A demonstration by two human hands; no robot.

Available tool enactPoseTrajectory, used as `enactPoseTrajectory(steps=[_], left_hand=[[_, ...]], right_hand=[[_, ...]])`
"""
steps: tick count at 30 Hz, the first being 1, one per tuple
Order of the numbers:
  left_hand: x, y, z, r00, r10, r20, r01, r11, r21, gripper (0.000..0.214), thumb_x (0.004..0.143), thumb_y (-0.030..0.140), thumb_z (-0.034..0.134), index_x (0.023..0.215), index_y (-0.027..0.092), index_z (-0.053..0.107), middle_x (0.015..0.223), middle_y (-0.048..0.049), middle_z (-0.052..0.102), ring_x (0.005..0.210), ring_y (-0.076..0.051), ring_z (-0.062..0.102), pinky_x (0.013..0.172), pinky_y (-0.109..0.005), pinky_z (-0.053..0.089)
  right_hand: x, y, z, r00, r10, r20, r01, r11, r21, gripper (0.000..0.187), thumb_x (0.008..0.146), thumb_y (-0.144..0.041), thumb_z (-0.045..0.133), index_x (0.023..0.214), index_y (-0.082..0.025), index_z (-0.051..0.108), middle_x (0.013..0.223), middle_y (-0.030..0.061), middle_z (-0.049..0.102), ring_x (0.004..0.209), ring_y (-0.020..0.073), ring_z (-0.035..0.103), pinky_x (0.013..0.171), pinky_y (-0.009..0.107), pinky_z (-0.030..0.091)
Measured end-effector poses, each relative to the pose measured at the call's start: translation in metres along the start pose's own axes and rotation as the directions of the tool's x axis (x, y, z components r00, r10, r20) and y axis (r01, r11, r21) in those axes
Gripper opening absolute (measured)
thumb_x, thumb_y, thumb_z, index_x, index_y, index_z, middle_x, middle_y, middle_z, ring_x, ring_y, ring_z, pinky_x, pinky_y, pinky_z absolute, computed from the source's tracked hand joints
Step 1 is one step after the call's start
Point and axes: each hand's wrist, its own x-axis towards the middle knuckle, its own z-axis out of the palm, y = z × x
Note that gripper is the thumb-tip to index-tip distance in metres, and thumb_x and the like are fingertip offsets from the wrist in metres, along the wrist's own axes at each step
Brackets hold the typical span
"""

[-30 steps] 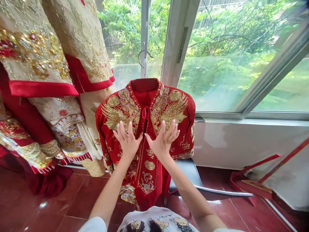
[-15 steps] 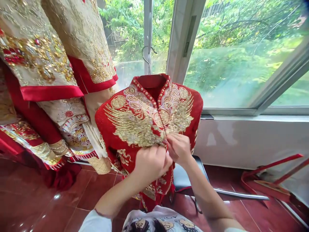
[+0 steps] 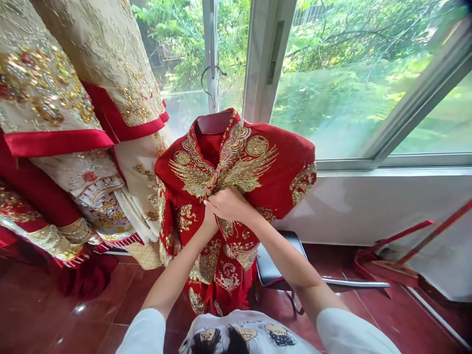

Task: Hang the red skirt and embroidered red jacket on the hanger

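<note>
A red embroidered jacket (image 3: 283, 152) with gold wings and a beaded collar hangs on a dark red hanger (image 3: 213, 124) in front of me. My right hand (image 3: 231, 204) is closed on its front edge at chest height, pulling the fabric into folds. Close against it, my left hand (image 3: 211, 215) is also at the front opening, partly covered by the right hand. Its fingers are mostly hidden inside the fabric. Below, the jacket's gold-patterned lower panels and red fringe hang down.
Beaded cream and red garments (image 3: 127, 105) hang at the left. Behind the jacket is a sliding window (image 3: 339, 88) above a white wall (image 3: 339, 211). A black-seated chair (image 3: 282, 255) stands behind the jacket, and a red frame-like object (image 3: 387, 273) lies at the right.
Both hands have moved left and come together, the right now partly over the left. The jacket has turned, its right side swinging wider and its front edges bunched. The view has shifted slightly right.
</note>
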Motion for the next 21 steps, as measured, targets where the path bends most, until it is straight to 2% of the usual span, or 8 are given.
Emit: enactPoseTrajectory(steps=[4,8,11,14,16,18,20,21], left_hand=[[-0.004,-0.011,0.000,0.999,0.014,-0.038,-0.010,0.994,0.105,0.022,0.081,0.015,0.047,0.060,0.021,0.050,0.066,-0.0082,0.062,0.067,-0.023,0.058,0.069,-0.037,0.050],[-0.026,-0.035,-0.009,0.983,0.051,-0.174,-0.006,0.968,0.251,0.006,0.082,0.020,0.051,0.082,0.018,0.057,0.087,-0.0143,0.063,0.087,-0.029,0.060,0.081,-0.041,0.046],[-0.045,-0.069,-0.021,0.933,-0.001,-0.359,0.147,0.913,0.380,0.016,0.081,0.025,0.055,0.094,0.015,0.055,0.094,-0.0168,0.061,0.093,-0.032,0.058,0.082,-0.043,0.045],[-0.070,-0.089,-0.032,0.923,-0.074,-0.377,0.234,0.888,0.397,0.004,0.079,0.021,0.053,0.083,0.019,0.053,0.086,-0.0138,0.062,0.086,-0.030,0.059,0.077,-0.042,0.046],[-0.092,-0.081,-0.032,0.955,-0.060,-0.291,0.176,0.903,0.392,0.009,0.080,0.018,0.049,0.072,0.022,0.050,0.075,-0.0094,0.061,0.074,-0.026,0.060,0.069,-0.037,0.047],[-0.117,-0.060,-0.025,0.978,0.021,-0.206,0.056,0.932,0.358,0.017,0.083,0.019,0.046,0.068,0.023,0.052,0.069,-0.0074,0.061,0.068,-0.023,0.060,0.065,-0.035,0.048],[-0.135,-0.037,-0.012,0.979,0.147,-0.143,-0.100,0.952,0.290,0.021,0.088,0.022,0.044,0.071,0.024,0.058,0.068,-0.0078,0.062,0.069,-0.023,0.061,0.068,-0.035,0.049],[-0.139,-0.029,-0.004,0.981,0.160,-0.106,-0.126,0.954,0.271,0.021,0.088,0.022,0.046,0.072,0.024,0.060,0.068,-0.0080,0.062,0.069,-0.023,0.062,0.069,-0.035,0.050]], right_hand=[[0.004,0.003,0.021,0.997,0.047,-0.064,-0.045,0.999,0.024,0.041,0.097,-0.034,0.042,0.079,-0.015,0.074,0.075,0.0111,0.073,0.065,0.0181,0.061,0.058,0.030,0.020],[-0.024,0.004,0.039,0.958,0.200,-0.207,-0.182,0.978,0.105,0.036,0.093,-0.029,0.046,0.068,-0.015,0.069,0.063,0.0083,0.068,0.053,0.0141,0.054,0.056,0.029,0.018],[-0.043,0.004,0.050,0.915,0.248,-0.319,-0.188,0.960,0.207,0.037,0.090,-0.026,0.046,0.057,-0.016,0.058,0.053,0.0048,0.060,0.047,0.0114,0.046,0.054,0.028,0.020],[-0.051,0.003,0.053,0.891,0.250,-0.378,-0.120,0.934,0.336,0.038,0.090,-0.025,0.043,0.052,-0.018,0.043,0.047,0.0015,0.049,0.045,0.0103,0.039,0.053,0.027,0.020],[-0.050,0.001,0.052,0.901,0.253,-0.351,-0.075,0.891,0.447,0.039,0.090,-0.026,0.043,0.052,-0.019,0.034,0.046,-0.0008,0.042,0.045,0.0094,0.036,0.052,0.027,0.019],[-0.046,-0.002,0.049,0.924,0.228,-0.309,-0.012,0.822,0.569,0.041,0.091,-0.030,0.040,0.054,-0.020,0.027,0.047,-0.0028,0.034,0.044,0.0085,0.032,0.050,0.025,0.020],[-0.043,-0.003,0.046,0.937,0.196,-0.288,0.041,0.759,0.650,0.041,0.092,-0.032,0.037,0.056,-0.020,0.023,0.048,-0.0037,0.028,0.044,0.0079,0.029,0.050,0.024,0.021],[-0.043,-0.003,0.044,0.939,0.189,-0.288,0.055,0.743,0.667,0.041,0.093,-0.032,0.036,0.056,-0.020,0.022,0.049,-0.0039,0.027,0.044,0.0078,0.028,0.050,0.024,0.021]])
